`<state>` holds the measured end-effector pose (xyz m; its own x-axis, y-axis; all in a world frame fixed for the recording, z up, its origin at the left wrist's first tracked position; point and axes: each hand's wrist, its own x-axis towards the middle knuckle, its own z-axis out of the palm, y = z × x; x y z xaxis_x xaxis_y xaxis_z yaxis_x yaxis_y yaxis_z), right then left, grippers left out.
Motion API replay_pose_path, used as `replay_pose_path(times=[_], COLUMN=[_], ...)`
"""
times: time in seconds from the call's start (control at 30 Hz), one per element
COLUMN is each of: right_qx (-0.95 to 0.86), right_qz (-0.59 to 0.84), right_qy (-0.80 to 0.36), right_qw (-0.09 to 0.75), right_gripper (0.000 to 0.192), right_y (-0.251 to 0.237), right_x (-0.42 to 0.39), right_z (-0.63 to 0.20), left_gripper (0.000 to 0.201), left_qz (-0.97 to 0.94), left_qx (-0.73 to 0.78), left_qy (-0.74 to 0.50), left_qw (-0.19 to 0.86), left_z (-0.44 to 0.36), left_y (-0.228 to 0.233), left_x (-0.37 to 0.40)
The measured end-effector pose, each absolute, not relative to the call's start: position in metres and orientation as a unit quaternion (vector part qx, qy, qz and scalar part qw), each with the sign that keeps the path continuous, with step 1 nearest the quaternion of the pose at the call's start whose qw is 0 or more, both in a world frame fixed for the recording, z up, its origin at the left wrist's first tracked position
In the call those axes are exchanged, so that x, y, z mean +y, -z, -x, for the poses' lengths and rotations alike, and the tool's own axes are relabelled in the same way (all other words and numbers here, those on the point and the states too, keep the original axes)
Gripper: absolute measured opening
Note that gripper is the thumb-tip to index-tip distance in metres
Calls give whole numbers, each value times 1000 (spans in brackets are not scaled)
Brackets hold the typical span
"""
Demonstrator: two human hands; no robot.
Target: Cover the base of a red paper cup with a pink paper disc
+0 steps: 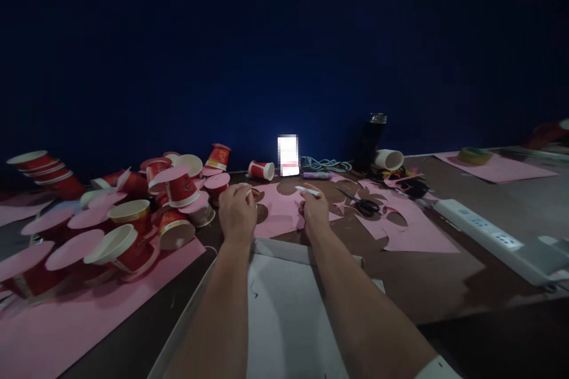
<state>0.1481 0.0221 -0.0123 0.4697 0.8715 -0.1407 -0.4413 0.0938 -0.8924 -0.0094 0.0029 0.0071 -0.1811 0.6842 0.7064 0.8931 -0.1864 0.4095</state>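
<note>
Pinching a white marker, the right hand rests on pink paper. Left hand grip closed on a small object, unclear. Left of it, red paper cups lie heaped, too many to count.

The setting is a dimly lit craft workstation. A brown counter stands against a dark blue wall. A lit phone stands at the counter's rear centre. Left of the phone: a heap of red paper cups. Right of the phone: scissors on cut pink paper, and a white power strip farther right.
</note>
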Motion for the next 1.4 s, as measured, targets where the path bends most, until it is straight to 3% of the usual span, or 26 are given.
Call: replay_pose_path(times=[0.1,0.23,0.33,0.47,0.57,0.73,0.93,1.17,1.4], right_qx=[-239,-268,-272,-273,-291,-322,-325,-300,-288], right_qz=[491,490,485,484,490,504,512,506,479], right_qy=[-448,-423,-423,-433,-423,-410,-391,-415,-436], right_qw=[708,713,715,710,705,689,693,694,705], right_gripper=[38,37,38,40,38,36,35,37,36], right_y=[14,11,9,10,14,18,19,18,19], right_x=[24,21,18,18,20,24,26,26,27], right_z=[-148,-147,-146,-144,-143,-141,-146,-149,-146], left_gripper=[25,17,17,27,23,32,39,26,26], left_qz=[645,722,724,709,706,722,751,734,725], left_qx=[-648,-664,-676,-691,-693,-683,-654,-678,-686], left_qy=[395,188,92,65,66,108,57,-28,33], left_qw=[97,-56,-100,-122,-130,-24,64,34,-53], left_z=[2,-4,-2,1,-1,-20,-45,-45,-33], left_y=[-12,-9,-5,-5,-4,-8,-29,-19,-5], left_x=[-3,-5,-4,-3,-4,6,44,83,107])
